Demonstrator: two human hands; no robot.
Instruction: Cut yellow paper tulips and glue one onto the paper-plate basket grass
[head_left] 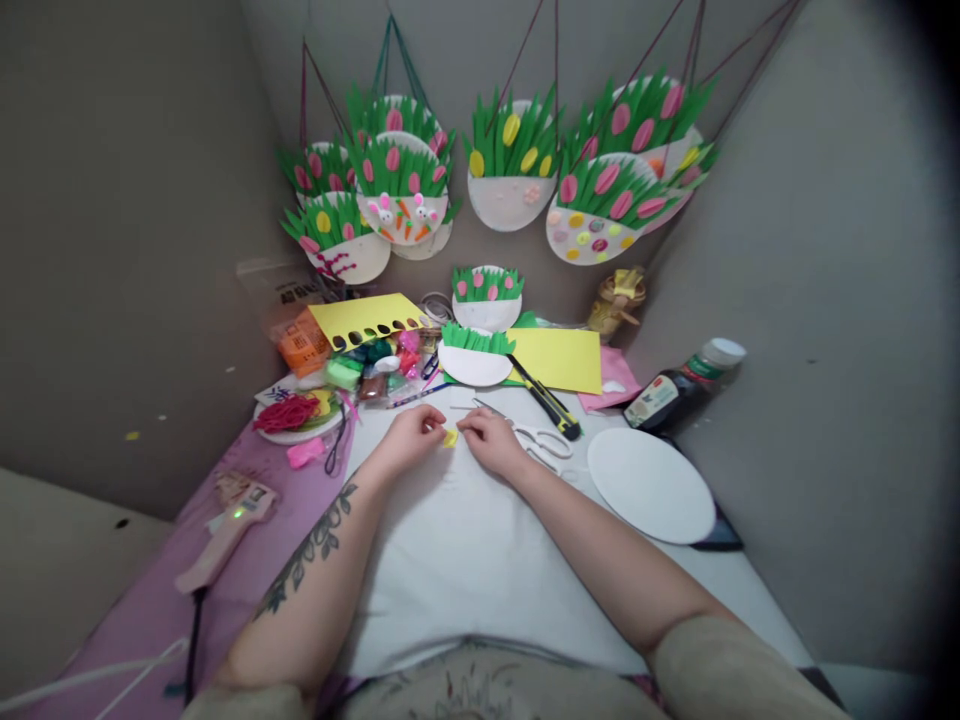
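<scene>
Over the white table (450,560), a small yellow paper piece (450,438) shows between the fingertips of my two hands. My left hand (417,436) is closed in a pinch at the piece's left edge. From the other side, my right hand (491,440) has its thumb and fingers curled together at the right edge; its exact grip is partly hidden. Just beyond and beside my right hand lie white-handled scissors (544,443), blades pointing left. A black and yellow box cutter (551,400) rests diagonally behind them. A white paper plate pocket with green paper grass (476,365) stands straight ahead.
Decorated plate pockets (514,200) hang on cords along the back wall. Yellow sheets (562,362), bagged clay (375,365) and a dark bottle (679,385) line the back. At right lies a white oval plate (651,485); at left, a glue gun (229,535) with a cord.
</scene>
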